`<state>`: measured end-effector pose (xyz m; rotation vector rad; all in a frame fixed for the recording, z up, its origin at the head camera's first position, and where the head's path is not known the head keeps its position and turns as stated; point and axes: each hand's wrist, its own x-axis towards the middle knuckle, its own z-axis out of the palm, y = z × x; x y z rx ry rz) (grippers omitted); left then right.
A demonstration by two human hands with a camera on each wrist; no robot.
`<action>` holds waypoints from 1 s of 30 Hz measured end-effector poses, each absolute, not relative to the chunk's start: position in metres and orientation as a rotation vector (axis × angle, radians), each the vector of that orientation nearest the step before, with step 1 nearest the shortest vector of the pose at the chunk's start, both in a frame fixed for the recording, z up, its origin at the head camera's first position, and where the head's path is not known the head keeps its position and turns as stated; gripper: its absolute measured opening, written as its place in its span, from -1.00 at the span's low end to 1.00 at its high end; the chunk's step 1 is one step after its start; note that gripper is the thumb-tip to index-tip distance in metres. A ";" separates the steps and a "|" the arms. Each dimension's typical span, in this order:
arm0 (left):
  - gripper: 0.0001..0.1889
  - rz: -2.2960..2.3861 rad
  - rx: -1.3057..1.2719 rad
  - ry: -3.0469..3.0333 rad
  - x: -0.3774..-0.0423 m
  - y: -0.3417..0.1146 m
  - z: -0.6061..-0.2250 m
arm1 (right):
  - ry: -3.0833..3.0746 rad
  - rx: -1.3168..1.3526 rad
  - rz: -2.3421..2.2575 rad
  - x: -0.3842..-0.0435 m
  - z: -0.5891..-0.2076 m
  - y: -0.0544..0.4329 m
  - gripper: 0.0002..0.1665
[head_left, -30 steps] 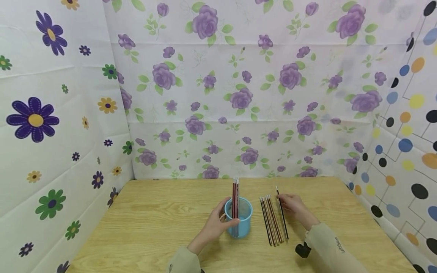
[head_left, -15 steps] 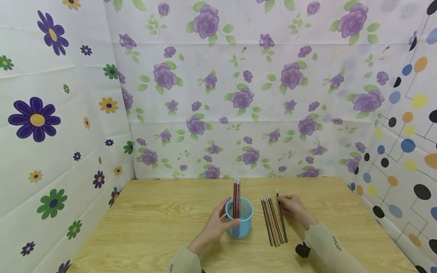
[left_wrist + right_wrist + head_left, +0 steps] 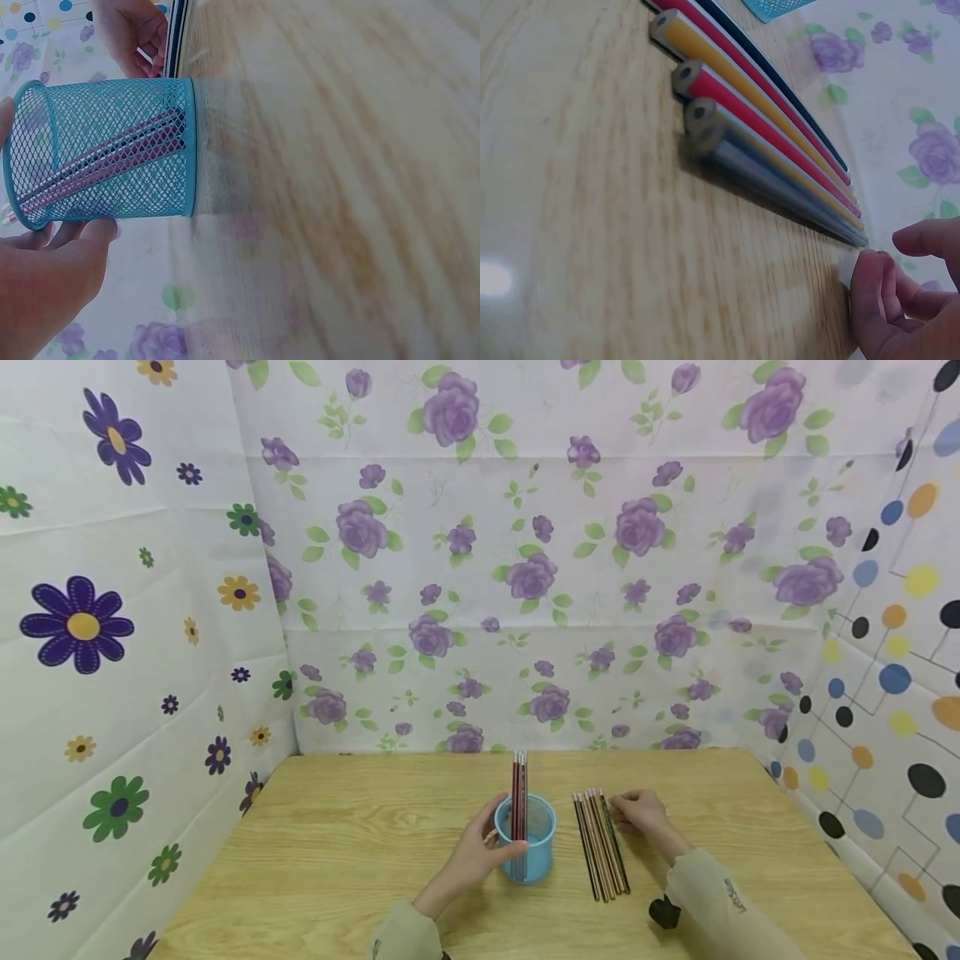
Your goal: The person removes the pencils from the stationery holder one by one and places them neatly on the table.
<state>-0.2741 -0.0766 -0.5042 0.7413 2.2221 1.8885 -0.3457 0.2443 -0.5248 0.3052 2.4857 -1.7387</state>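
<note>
My left hand (image 3: pixel 474 853) grips a light blue mesh pencil cup (image 3: pixel 538 862), thumb across the near side and fingers round the left side. Several dark red and dark pencils (image 3: pixel 519 789) lean upright inside the cup. To its right, a row of pencils (image 3: pixel 597 852) lies side by side on the table, black, red and yellow in the right wrist view. A black pencil (image 3: pixel 772 186) forms the row's right end, blurred in that view. Just beyond the eraser ends, my right hand (image 3: pixel 642 814) has thumb and index finger apart with nothing between them.
A wood-grain table (image 3: pixel 360 827) carries everything. Behind it hangs a white cloth with purple roses (image 3: pixel 531 577). Other patterned cloths close off the left and right sides. A small black object (image 3: pixel 664 912) sits at the right sleeve.
My right hand has moved the black pencil leftward against the row and let it go. The left hand and the cup have stayed in place.
</note>
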 end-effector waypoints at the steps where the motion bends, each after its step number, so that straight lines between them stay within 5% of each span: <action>1: -0.15 1.889 0.738 2.224 -0.274 -0.077 -0.504 | 2.483 0.301 -1.744 -0.345 -0.524 0.245 -0.60; 30: -0.14 1.911 0.723 2.224 -0.275 -0.074 -0.507 | 2.280 -0.081 -1.942 -0.335 -0.484 0.183 -0.50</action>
